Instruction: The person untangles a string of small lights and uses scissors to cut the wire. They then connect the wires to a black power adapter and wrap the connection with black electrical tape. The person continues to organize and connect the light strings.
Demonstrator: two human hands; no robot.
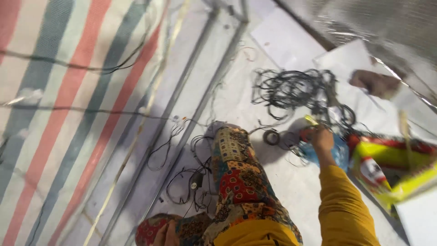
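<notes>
Nearest me, my left hand (166, 234) rests on my patterned knee (236, 182), grip unclear. My right hand (322, 138) reaches into the black wire tangle (296, 91) by the blue bag (339, 152), closure hidden; I risk snagging loops, dragging everything.

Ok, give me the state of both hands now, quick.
Left hand: resting on the patterned knee, holding nothing visible; open or shut cannot be told.
Right hand: reaching into the tangle of black wires; grip cannot be told.
</notes>
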